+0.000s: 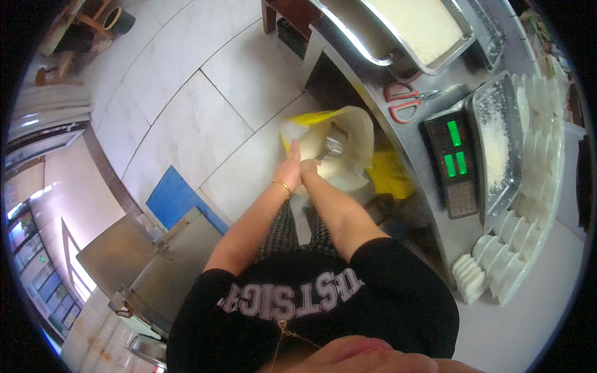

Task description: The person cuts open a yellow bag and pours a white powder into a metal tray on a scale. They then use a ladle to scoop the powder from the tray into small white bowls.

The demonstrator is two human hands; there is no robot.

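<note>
A large open sack, white inside with yellow on its outside, stands on the floor before me. My right hand is closed around the handle of a metal scoop, whose bowl is inside the sack over pale contents. My left hand, with a gold bangle at the wrist, lies against the sack's near left edge, beside my right hand. Its fingers point forward; whether they grip the rim is not clear.
On the metal worktop at right are red-handled scissors, a lit digital scale, a tray of white powder, a deep tray of pale grain or powder and stacked white dishes. A blue panel lies left.
</note>
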